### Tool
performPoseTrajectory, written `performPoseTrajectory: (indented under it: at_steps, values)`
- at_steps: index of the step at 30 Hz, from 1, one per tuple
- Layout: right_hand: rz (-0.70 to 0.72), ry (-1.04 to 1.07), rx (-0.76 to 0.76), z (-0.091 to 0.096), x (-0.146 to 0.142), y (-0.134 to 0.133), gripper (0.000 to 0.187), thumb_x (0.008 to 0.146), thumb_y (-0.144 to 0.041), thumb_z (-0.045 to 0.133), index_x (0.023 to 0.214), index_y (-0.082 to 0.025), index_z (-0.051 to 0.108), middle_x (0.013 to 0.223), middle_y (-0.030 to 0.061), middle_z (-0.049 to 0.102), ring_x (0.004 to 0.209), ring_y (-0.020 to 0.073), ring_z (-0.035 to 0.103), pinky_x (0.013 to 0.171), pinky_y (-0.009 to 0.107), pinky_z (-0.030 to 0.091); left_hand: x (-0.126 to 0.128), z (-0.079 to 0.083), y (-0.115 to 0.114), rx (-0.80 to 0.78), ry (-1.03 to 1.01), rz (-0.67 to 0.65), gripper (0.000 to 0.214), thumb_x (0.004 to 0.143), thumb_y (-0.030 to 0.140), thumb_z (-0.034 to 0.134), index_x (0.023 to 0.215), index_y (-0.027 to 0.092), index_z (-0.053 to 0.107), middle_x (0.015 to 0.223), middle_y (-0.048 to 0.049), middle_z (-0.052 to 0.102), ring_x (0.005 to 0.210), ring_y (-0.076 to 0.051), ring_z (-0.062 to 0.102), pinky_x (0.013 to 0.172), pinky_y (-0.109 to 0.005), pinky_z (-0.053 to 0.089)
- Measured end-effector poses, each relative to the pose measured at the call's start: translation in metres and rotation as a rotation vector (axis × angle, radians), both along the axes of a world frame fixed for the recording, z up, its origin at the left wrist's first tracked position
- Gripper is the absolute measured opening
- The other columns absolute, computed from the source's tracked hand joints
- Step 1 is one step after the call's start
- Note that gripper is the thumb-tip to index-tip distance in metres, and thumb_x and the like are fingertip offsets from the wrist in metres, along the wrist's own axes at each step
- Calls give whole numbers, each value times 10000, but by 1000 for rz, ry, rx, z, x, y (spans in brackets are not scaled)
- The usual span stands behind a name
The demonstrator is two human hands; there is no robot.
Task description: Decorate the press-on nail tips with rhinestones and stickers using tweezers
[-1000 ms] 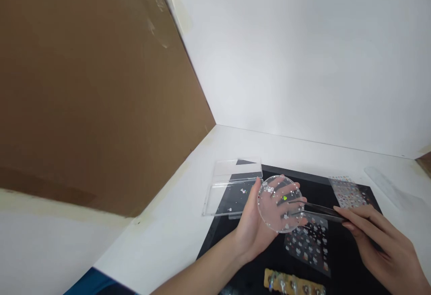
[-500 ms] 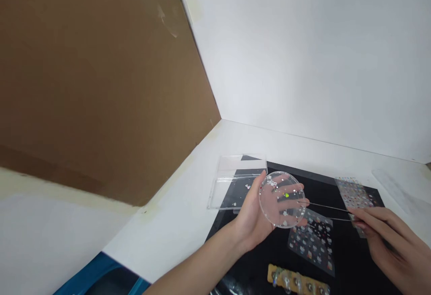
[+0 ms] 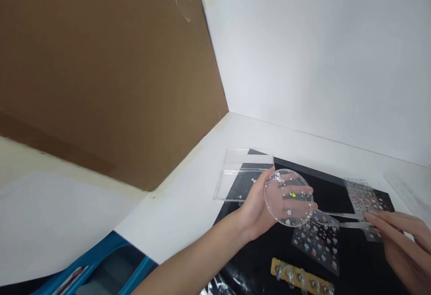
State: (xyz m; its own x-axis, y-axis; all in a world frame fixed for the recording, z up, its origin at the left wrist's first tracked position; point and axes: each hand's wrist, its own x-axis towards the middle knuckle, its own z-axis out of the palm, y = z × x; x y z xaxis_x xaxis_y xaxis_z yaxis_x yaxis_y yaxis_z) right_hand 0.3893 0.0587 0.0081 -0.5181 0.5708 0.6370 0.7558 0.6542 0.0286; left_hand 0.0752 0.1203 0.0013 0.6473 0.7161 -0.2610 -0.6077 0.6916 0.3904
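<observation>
A clear round disc [image 3: 284,203] dotted with small white stickers and one shiny yellow-green one lies across the palm of my left hand [image 3: 257,212]. The thumb rests at its rim and the fingers show through it from behind. My right hand [image 3: 402,232] pinches a pair of metal tweezers [image 3: 352,221], whose tips point left at the disc's right edge. I cannot tell whether the tips touch it or carry anything. Below the tweezers is a clear sticker sheet [image 3: 318,243] with white and red prints. A second sticker sheet [image 3: 362,196] lies partly behind my right hand.
Clear plastic case [image 3: 218,185] with a few stickers stands left on the black mat [image 3: 323,196]. A yellow strip with rings [image 3: 299,277] lies at the front. Brown board [image 3: 117,84] and white wall [image 3: 319,52] enclose the white table; a blue bin [image 3: 97,259] is at lower left.
The tweezers have moved from in front of the disc to its right edge, and my right hand has turned and shifted right. The whole view has swung slightly.
</observation>
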Motion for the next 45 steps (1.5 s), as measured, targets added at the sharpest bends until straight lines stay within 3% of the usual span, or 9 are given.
performPoseTrajectory:
  at_steps: [5,9,15,19,22,29,38,45]
  values:
    - [100,-131,10,2,13,3,609,1045,-182,542,1647,-249,485,1159,109,732,958,214,740,884,335,583,-1,0,0,-24,2,-8,519,890,609,729,1122,146,700,1167,-166,776,1014,-366,792,1000,-475,515]
    - [43,-31,-28,3,8,1,648,1013,-128,571,1635,-299,504,1159,88,728,951,206,737,877,337,585,-1,0,-1,31,9,18,513,909,613,713,1122,146,710,1145,-162,784,996,-362,793,1014,-479,493]
    - [44,-41,-51,2,8,-1,652,1012,-146,585,1636,-317,502,1148,78,750,936,219,751,857,356,593,-1,0,-2,91,3,45,493,932,603,708,1123,148,719,1130,-165,791,1005,-369,790,1056,-518,480]
    - [4,39,-12,-3,3,-4,544,1085,-248,502,1623,-327,522,1150,99,725,986,240,707,886,386,560,0,1,-2,86,8,36,498,880,589,771,1117,154,722,1113,-154,796,988,-361,793,1047,-505,497]
    - [-23,96,-30,-8,0,-7,550,1096,-226,475,1634,-332,502,1181,117,686,1045,245,664,941,408,518,0,1,-2,75,11,27,513,857,590,791,1117,154,724,1110,-152,796,978,-365,793,1042,-508,499]
    - [-49,187,-52,-13,4,-10,455,1082,-283,532,1511,-388,642,1174,88,747,1035,267,706,922,441,522,0,-2,-2,77,-10,24,498,918,601,731,1139,156,726,1125,-152,791,979,-361,787,1066,-525,477]
    - [-102,296,-139,-10,3,-18,480,1050,-249,592,1471,-469,662,1144,54,749,1035,258,693,950,441,513,-2,-3,-2,89,-40,36,473,986,603,648,1132,161,731,1138,-157,795,999,-370,789,1086,-535,461]
    - [-137,286,-145,-16,5,-21,502,1059,-268,553,1502,-494,625,1179,77,727,1056,291,684,953,489,511,-2,-2,-2,100,-47,48,474,989,611,631,1126,167,726,1150,-154,795,1031,-391,794,1092,-537,466]
